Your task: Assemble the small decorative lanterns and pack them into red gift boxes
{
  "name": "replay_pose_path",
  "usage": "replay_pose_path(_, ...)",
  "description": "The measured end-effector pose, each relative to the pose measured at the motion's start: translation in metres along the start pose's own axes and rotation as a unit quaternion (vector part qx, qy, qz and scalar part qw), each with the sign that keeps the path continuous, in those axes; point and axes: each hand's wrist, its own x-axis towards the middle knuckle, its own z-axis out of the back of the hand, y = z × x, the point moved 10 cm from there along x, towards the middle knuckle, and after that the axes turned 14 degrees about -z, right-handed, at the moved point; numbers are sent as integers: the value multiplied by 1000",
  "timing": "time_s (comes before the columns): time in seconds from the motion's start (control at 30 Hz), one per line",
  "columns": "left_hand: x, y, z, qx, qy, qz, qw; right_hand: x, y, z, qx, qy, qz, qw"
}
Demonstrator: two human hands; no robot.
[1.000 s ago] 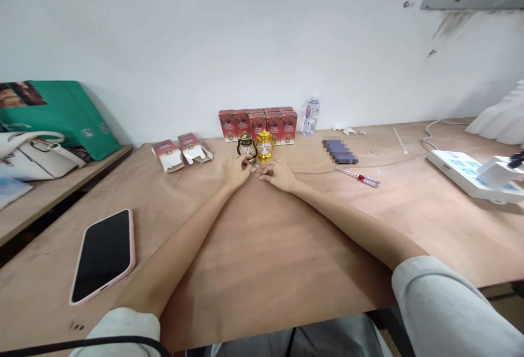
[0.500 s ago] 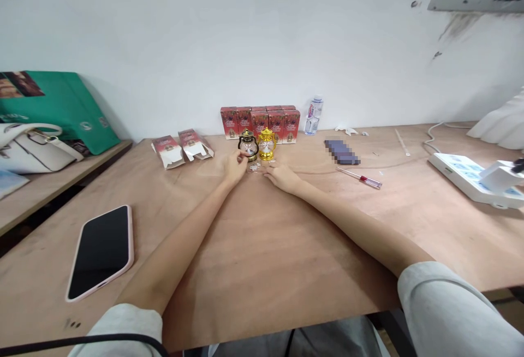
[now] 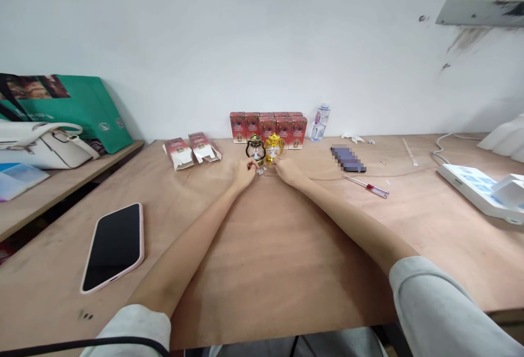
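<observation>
Two small lanterns stand side by side on the wooden table, a dark bronze one (image 3: 256, 150) and a gold one (image 3: 274, 148). My left hand (image 3: 245, 172) is at the base of the bronze lantern, its fingers bent together; whatever they pinch is too small to make out. Close to the foot of the gold lantern is my right hand (image 3: 287, 171), fingers curled in, and its fingertips are too small to read clearly. Between the hands lie small clear and whitish pieces (image 3: 261, 171) on the tabletop.
Red boxes (image 3: 267, 128) stand behind the lanterns, beside a bottle (image 3: 320, 122). Two opened boxes (image 3: 179, 153) lie left. A phone (image 3: 114, 247) is front left. Rightward are a dark blurred item (image 3: 347, 159), a screwdriver (image 3: 370, 187) and a power strip (image 3: 478, 189).
The camera view has shifted, so the scene sits slightly right and lower. My left fingers have moved from the bronze lantern's side to its base. My right hand is nearer the gold lantern.
</observation>
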Motion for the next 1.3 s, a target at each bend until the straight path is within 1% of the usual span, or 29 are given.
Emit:
replay_pose_path(0.13,2,4,-8,-2,21,-11,1000,0,11,5,-5,-24,34,999)
replay_pose_path(0.2,3,7,-12,-6,31,-13,999,2,17,14,2,-43,54,998)
replay_pose_path(0.23,3,8,-13,-7,33,-11,999,5,21,24,15,-65,65,996)
replay_pose_path(0.3,3,10,-13,-6,32,-7,999,15,25,50,59,-131,80,986)
replay_pose_path(0.37,2,10,-12,-6,29,-3,1000,33,22,77,102,-194,66,974)
replay_pose_path(0.4,2,9,-11,-7,28,-2,1000,46,19,86,112,-205,51,971)
replay_pose_path(0.43,1,8,-11,-8,27,-1,1000,60,17,91,116,-202,34,972)
replay_pose_path(0.47,1,8,-10,-9,26,0,1000,76,15,92,114,-181,18,977)
replay_pose_path(0.57,2,6,-8,-11,20,2,1000,115,12,77,67,-76,-21,995)
replay_pose_path(0.63,2,6,-7,-12,14,2,1000,130,11,70,47,-38,-35,998)
replay_pose_path(0.73,1,5,-3,-10,-5,5,1000,142,9,67,30,-14,-47,998)
replay_pose_path(0.8,0,5,1,-9,-20,10,1000,147,9,68,11,-7,-50,999)
replay_pose_path(0.97,-2,4,8,-11,-55,18,998,149,11,69,-88,8,-37,995)
replay_pose_path(1.1,-3,2,15,-9,-87,7,996,142,15,73,-87,10,-16,996)
replay_pose_path(1.17,-3,1,20,-9,-108,-1,994,136,19,85,-79,-2,10,997)
replay_pose_path(1.2,-4,0,23,-11,-120,-5,993,132,21,94,-75,-15,27,997)
replay_pose_path(1.27,-4,-2,28,-18,-145,-12,989,119,26,123,-49,-74,66,994)
replay_pose_path(1.3,-5,-2,30,-22,-156,-15,987,108,27,144,-22,-124,85,988)
